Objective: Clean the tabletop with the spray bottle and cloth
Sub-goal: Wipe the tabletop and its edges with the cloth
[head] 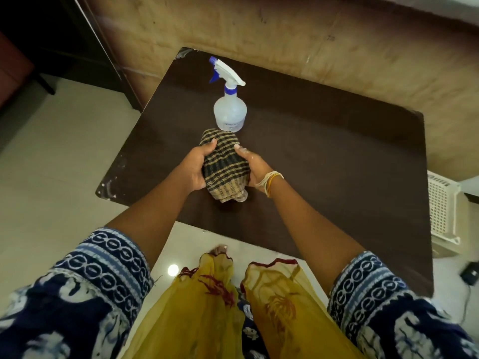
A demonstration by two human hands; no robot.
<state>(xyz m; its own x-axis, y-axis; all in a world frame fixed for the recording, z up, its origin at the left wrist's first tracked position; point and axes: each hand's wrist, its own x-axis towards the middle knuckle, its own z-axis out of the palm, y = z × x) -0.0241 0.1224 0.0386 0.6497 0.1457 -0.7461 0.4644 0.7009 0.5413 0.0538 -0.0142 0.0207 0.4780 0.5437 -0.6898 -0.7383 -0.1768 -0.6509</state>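
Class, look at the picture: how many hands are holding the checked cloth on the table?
2. The left hand grips the left side of the checked cloth; the right hand grips its right side. Both are just in front of the spray bottle.

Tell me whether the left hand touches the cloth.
Touching. The head view shows the left hand gripping the checked cloth, thumb pressed on top.

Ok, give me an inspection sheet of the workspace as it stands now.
Surface: dark brown tabletop, chipped white at its left corners.
Job's things: spray bottle upright, beyond the cloth; checked cloth bundled on the tabletop.
Clutter: nothing seen.
Hands: left hand and right hand grip the cloth from either side.
Cables: black cable on the floor, right.
Surroundings: white basket right of the table; tan wall behind.
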